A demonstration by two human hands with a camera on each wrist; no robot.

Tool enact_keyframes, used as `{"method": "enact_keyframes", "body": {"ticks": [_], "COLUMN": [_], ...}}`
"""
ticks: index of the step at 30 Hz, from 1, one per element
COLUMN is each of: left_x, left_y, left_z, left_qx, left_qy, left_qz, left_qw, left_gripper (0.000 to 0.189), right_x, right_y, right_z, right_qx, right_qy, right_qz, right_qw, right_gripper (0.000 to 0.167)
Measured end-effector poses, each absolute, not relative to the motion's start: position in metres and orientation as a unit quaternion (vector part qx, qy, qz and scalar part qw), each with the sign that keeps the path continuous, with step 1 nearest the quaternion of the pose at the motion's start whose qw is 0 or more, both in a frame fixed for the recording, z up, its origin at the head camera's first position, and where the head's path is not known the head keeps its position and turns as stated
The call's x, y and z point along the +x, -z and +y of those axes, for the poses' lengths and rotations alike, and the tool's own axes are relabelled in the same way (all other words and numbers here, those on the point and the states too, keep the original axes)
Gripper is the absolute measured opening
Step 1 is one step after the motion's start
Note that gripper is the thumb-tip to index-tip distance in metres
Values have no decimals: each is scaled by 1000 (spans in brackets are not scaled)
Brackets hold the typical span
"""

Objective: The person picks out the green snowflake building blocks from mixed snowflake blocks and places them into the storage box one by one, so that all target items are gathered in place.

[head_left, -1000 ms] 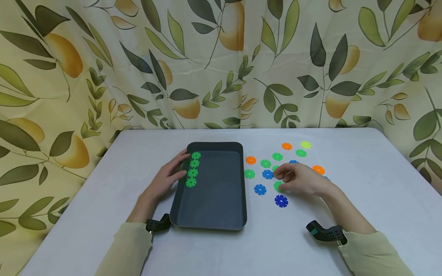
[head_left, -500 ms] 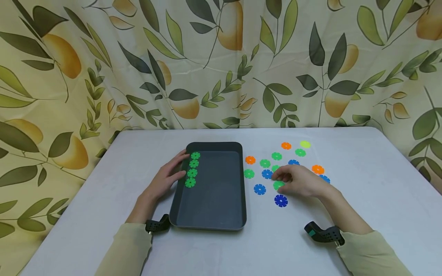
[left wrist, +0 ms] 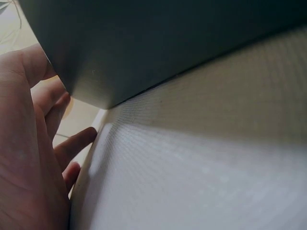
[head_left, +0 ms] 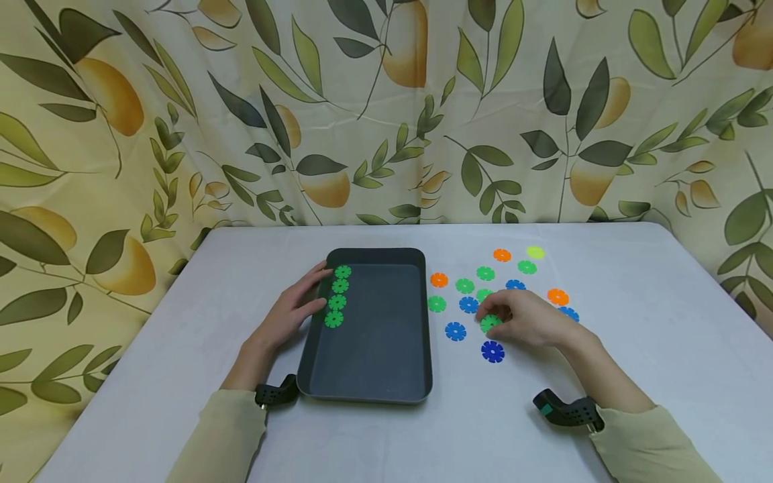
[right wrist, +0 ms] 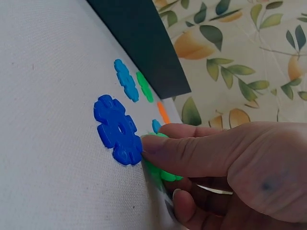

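In the head view, my right hand pinches a green notched plastic disc between thumb and fingers, low over the white table. Close by in the right wrist view lies a dark blue disc, partly overlapped by my thumb tip. My left hand rests at the left edge of a dark grey tray, fingertips on its rim. Inside the tray, several green discs form a column along the left wall. The left wrist view shows the tray's outer wall beside the relaxed fingers.
Around my right hand lie more loose discs: blue ones, orange ones, green ones and a yellow one. A curtain printed with fruit and leaves hangs behind the table.
My right hand has come down slightly and closed on the green disc, which has shifted a little between thumb and fingers. The left hand and tray stay put.
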State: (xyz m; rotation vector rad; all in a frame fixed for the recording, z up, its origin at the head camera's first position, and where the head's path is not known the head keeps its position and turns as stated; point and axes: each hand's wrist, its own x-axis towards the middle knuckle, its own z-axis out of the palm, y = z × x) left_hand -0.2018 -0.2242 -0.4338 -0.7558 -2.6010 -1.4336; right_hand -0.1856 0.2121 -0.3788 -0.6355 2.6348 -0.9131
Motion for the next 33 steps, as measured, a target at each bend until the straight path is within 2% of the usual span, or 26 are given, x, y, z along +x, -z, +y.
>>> {"method": "enact_keyframes", "body": {"ticks": [19, 33], "left_x": [-202, -202], "left_y": [434, 434], "left_z": [-223, -223], "left_qx": [-240, -243], "left_qy": [468, 468], "left_qz": [-850, -849], "left_qw": [37, 37], "left_gripper": [51, 51], "right_x": [-188, -194], "right_y": [380, 381], "right_z": [220, 227], "right_qx": [-205, -134], "right_qy": [338, 407], "right_qz": [909, 890], "right_qw": [134, 155], "right_gripper": [14, 29]}}
